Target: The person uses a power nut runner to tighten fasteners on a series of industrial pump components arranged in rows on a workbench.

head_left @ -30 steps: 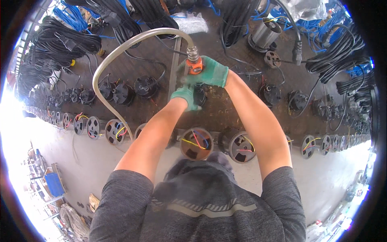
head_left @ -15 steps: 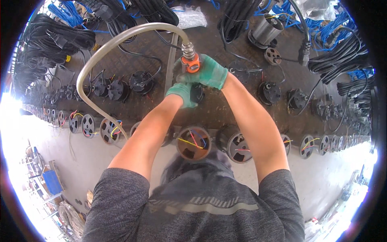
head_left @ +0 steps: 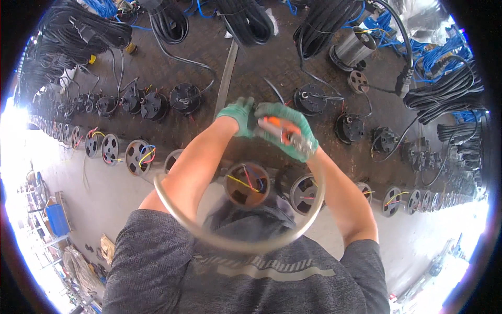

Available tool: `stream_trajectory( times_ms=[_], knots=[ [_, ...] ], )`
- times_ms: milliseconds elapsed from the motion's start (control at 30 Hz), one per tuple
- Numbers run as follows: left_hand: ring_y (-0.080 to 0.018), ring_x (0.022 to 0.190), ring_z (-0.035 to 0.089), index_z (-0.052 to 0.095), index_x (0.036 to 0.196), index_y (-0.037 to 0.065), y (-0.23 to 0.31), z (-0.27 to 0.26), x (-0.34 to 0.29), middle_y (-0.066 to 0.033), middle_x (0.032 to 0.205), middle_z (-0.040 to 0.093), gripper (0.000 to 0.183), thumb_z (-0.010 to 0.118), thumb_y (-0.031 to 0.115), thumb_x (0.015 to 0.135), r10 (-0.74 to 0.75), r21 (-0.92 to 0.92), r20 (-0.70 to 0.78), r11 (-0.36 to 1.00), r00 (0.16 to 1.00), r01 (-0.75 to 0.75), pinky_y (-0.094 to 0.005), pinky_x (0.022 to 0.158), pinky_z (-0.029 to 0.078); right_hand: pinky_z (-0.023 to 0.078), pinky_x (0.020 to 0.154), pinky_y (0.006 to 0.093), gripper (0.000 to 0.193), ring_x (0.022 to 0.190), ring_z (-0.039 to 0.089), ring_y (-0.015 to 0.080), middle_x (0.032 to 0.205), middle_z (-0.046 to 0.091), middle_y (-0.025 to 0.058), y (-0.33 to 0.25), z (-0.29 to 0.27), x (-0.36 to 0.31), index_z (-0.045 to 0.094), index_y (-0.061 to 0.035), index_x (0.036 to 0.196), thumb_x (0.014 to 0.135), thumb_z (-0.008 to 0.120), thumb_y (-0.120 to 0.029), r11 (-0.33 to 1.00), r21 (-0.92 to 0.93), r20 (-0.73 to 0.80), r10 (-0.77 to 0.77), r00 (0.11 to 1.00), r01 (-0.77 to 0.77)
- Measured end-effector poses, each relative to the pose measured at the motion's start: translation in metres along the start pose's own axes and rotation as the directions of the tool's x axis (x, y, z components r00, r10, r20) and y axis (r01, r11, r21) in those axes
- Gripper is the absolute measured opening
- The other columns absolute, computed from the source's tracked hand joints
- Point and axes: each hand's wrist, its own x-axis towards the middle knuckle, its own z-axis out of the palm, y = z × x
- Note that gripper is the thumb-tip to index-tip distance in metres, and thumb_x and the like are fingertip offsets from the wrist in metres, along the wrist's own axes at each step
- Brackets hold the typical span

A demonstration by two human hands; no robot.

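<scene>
My right hand, in a green glove, is closed round an orange air tool with a silver hose fitting. Its pale hose loops low across my chest and arms. Blur hides the tool's working end. My left hand, also gloved in green, is curled round the left side of a black round end cap. Both hands mostly cover this cap. A black cable comes down to my right hand, where its end is hidden. Just right of that hand lies another black end cap.
More black end caps stand in a row on the dark table. Bundled black cables lie along the far side, near a steel cylinder. Motor housings with coloured wires line the near edge.
My right hand has turned and moved right and nearer with the air tool. The hose has swung from the far left down across my chest. My left hand stays by the end cap.
</scene>
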Motion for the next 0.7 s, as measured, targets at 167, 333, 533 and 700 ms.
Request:
stream_trajectory(
  times_ms=[167,333,533,700],
  knots=[
    [-0.0408,0.144,0.049,0.014,0.168,0.015,0.008,-0.003,-0.011,-0.019,0.17,0.026,0.133,0.092,0.048,0.066,-0.057,-0.035,-0.043,0.998,0.997,0.056,-0.0488,0.116,0.047,0.054,0.077,0.0288,0.021,0.083,0.063,0.0086,0.094,0.072,-0.0009,-0.016,0.001,0.05,0.072,-0.0059,0.096,0.086,0.089,-0.014,0.885,0.413,-0.413,0.394,0.821,-0.217],
    [-0.0397,0.143,0.05,0.019,0.167,0.014,0.005,0.007,-0.003,-0.0175,0.169,0.029,0.131,0.092,0.05,0.064,-0.064,-0.043,-0.069,0.997,0.996,0.061,-0.0487,0.114,0.048,0.053,0.073,0.0284,0.025,0.079,0.062,0.0087,0.092,0.072,-0.0026,-0.034,-0.003,0.046,0.072,-0.0048,0.099,0.083,0.091,-0.011,0.966,0.216,-0.397,0.222,0.891,-0.144],
    [-0.0373,0.142,0.052,0.026,0.166,0.016,0.008,0.001,-0.016,-0.0132,0.17,0.03,0.123,0.088,0.057,0.068,-0.03,0.045,-0.124,0.998,0.992,0.036,-0.048,0.114,0.048,0.057,0.08,0.0295,0.026,0.091,0.067,0.0113,0.102,0.074,0.0034,-0.056,0.012,0.054,0.071,-0.0019,0.105,0.085,0.086,-0.003,0.973,0.226,-0.44,0.135,0.888,-0.036],
    [-0.0347,0.143,0.052,0.048,0.156,0.017,0.023,-0.034,-0.056,-0.014,0.163,0.045,0.08,0.063,0.059,0.09,-0.13,0.021,-0.077,0.991,0.989,0.132,-0.0482,0.112,0.048,0.056,0.078,0.03,0.029,0.086,0.066,0.0104,0.097,0.074,0.0005,-0.092,0.003,0.059,0.071,-0.0047,0.104,0.085,0.09,-0.015,0.957,0.208,-0.279,0.256,0.925,-0.202]
  ],
)
